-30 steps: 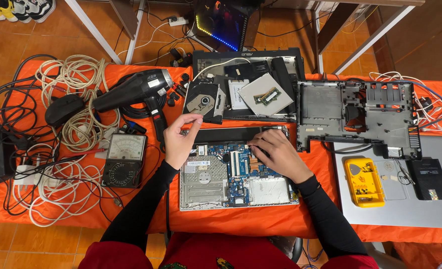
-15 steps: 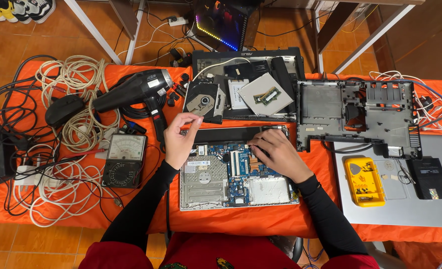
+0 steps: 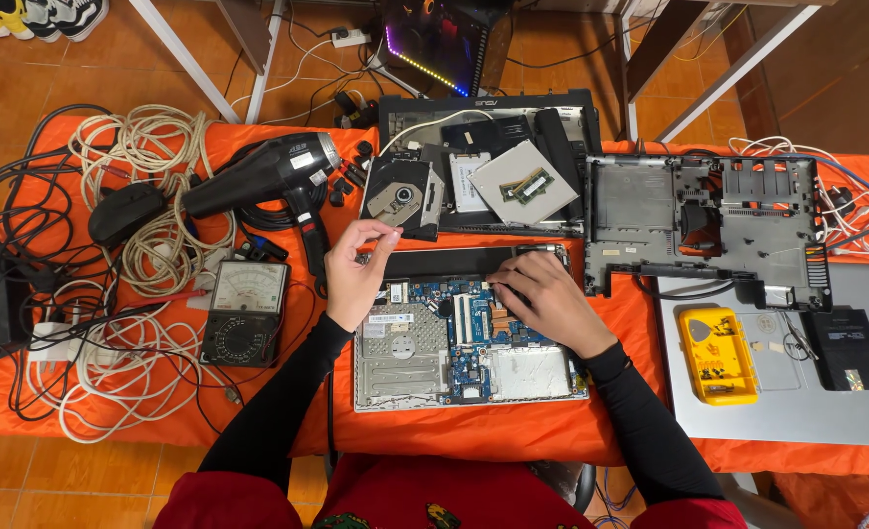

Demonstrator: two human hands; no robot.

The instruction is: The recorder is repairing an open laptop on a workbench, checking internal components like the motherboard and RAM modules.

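Two hands: both work over the laptop motherboard (image 3: 469, 338), which lies on the orange-covered bench (image 3: 513, 431) in front of the person.
Left hand (image 3: 354, 269): raised at the motherboard's upper left corner, thumb and forefinger pinched together on something too small to make out.
Right hand (image 3: 542, 299): resting on the motherboard's upper right part, fingers (image 3: 503, 277) curled down onto the board; whether they grasp anything cannot be told.
Left of the motherboard: analog multimeter (image 3: 246, 312), with a black heat gun (image 3: 268, 176) beyond it among coiled cables (image 3: 150, 196).
Beyond the motherboard: optical drive (image 3: 402, 196).
Right of the motherboard: empty laptop base shell (image 3: 708, 225) and yellow screw tray (image 3: 716, 355).
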